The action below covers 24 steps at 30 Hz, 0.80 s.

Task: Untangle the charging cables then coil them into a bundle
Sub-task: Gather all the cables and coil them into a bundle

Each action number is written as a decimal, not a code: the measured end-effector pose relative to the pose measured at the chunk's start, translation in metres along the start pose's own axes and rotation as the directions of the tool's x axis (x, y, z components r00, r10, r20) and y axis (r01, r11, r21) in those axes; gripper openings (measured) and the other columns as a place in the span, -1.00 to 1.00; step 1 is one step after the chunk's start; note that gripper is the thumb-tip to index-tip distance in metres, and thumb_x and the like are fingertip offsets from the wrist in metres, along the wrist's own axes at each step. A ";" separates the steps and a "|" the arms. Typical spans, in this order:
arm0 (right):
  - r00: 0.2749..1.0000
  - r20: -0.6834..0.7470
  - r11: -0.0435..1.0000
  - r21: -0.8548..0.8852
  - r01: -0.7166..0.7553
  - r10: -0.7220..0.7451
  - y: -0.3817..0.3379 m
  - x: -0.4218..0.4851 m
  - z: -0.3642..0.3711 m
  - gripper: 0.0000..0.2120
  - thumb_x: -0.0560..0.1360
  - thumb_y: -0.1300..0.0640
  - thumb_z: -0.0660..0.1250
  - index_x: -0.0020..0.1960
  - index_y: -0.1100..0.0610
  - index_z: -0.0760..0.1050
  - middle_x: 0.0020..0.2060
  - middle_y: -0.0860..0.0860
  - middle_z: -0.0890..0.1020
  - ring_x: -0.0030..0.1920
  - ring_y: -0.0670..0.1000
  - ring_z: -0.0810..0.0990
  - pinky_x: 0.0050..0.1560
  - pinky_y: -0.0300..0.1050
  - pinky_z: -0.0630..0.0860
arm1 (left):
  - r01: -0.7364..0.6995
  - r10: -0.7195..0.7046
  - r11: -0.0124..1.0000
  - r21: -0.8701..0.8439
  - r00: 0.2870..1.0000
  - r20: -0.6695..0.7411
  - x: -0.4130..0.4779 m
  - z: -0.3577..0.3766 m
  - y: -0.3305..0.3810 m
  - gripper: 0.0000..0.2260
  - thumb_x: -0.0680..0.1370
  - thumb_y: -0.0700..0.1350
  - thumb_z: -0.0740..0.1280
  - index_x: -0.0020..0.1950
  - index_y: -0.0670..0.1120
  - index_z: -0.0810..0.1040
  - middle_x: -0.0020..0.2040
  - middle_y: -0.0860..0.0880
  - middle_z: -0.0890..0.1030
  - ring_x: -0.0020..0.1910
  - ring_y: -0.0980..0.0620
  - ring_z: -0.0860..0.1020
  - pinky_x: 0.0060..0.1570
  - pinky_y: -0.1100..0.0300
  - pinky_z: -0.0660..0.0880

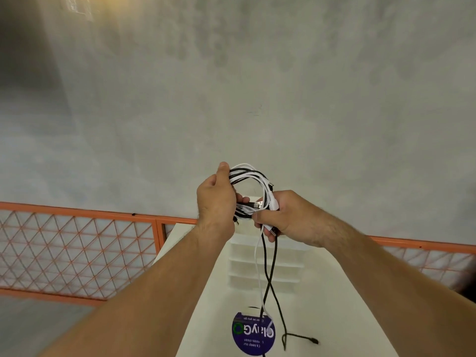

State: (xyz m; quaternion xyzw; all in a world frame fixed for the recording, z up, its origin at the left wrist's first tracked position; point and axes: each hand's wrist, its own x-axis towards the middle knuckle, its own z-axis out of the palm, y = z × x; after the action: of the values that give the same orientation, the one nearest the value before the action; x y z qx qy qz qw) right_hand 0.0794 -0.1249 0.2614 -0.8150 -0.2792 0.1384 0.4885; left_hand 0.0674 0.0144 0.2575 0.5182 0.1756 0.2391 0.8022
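Black-and-white cable coil [253,173] held above the counter [322,305], far end. The left hand [216,202] grips its left side. The right hand [286,215] pinches lower right, nearer the loose tails [269,279], which hang vertically toward the near edge.

Charging cables [257,176]: black and white strands coiled together; hanging tails likewise black and white. Tabletop [334,318]: plain white; round sticker [244,342]: dark blue with white lettering and a green ring. Fence [77,212]: orange frame, diamond-lattice mesh; wall [231,86]: mottled grey.
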 end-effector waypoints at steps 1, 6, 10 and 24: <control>1.000 0.002 1.000 -0.010 -0.004 0.004 -0.001 0.000 -0.002 -0.89 0.53 0.24 0.33 -0.15 0.27 0.50 -0.40 0.03 0.57 -0.44 -0.02 0.53 -0.33 -0.18 0.53 | -0.009 0.009 1.000 0.015 1.000 0.014 0.002 -0.002 0.000 -0.67 0.61 0.09 0.24 -0.21 -0.11 0.54 -0.46 -0.04 0.47 -0.46 -0.04 0.53 -0.27 0.02 0.56; 1.000 -0.029 0.999 -0.043 0.006 -0.007 -0.005 0.005 -0.007 -0.86 0.53 0.20 0.34 -0.16 0.26 0.51 -0.48 -0.03 0.56 -0.45 -0.03 0.53 -0.33 -0.19 0.50 | -0.010 0.013 0.999 -0.035 0.997 0.077 0.000 -0.002 0.008 -0.68 0.62 0.11 0.21 -0.15 -0.09 0.55 -0.50 0.00 0.49 -0.44 0.00 0.53 -0.26 0.04 0.57; 0.989 -0.135 0.996 0.060 0.064 -0.055 0.001 0.013 0.006 -0.83 0.52 0.19 0.33 -0.23 0.20 0.50 -0.38 0.05 0.57 -0.41 0.01 0.45 -0.33 -0.08 0.42 | 0.014 -0.004 0.988 -0.152 0.998 0.065 -0.004 0.008 0.012 -0.66 0.55 0.19 0.30 -0.13 -0.08 0.59 -0.51 0.01 0.52 -0.45 0.01 0.54 -0.21 0.00 0.60; 0.921 -0.386 0.979 0.163 0.121 -0.050 0.017 0.022 0.044 -0.84 0.55 0.08 0.27 -0.01 0.14 0.57 -0.15 0.05 0.68 -0.14 0.06 0.68 -0.06 0.12 0.65 | 0.114 -0.168 0.937 -0.331 0.976 -0.138 -0.002 0.010 -0.001 -0.69 0.55 0.10 0.33 -0.26 -0.08 0.55 -0.50 -0.06 0.42 -0.52 -0.03 0.45 -0.40 0.14 0.48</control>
State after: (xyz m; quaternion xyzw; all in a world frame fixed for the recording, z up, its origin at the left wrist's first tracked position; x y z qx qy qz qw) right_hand 0.0804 -0.0866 0.2265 -0.7648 -0.2008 -0.0185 0.6120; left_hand 0.0711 0.0054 0.2611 0.3453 0.2366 0.2480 0.8737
